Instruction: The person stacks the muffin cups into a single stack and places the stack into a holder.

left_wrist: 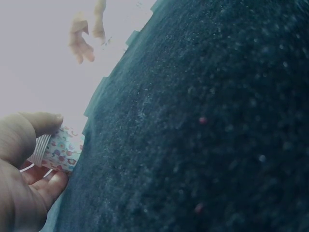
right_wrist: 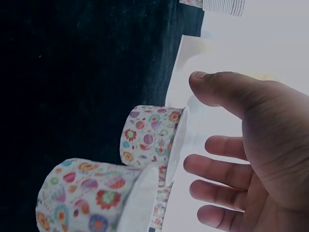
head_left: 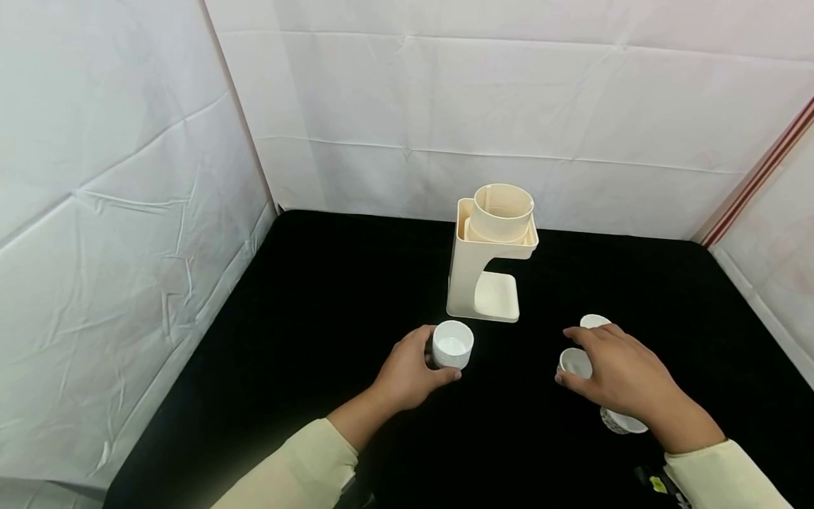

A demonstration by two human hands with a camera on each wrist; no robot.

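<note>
Here the left hand point(head_left: 407, 371) grips a cup point(head_left: 452, 344) (fingers curled round it) below the dispenser point(head_left: 492, 254), while the right hand point(head_left: 620, 375), fingers spread, hovers over another cup point(head_left: 574, 363); closing there seems next.

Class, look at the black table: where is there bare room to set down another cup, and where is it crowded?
Bare cloth lies between the left wall and the cream stand, and between the left hand and the right hand. It is crowded on the right, where three cups cluster.

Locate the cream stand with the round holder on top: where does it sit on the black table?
In the head view the cream stand is upright at the middle of the black table, toward the back wall, just beyond the cup gripped by the left hand.
</note>
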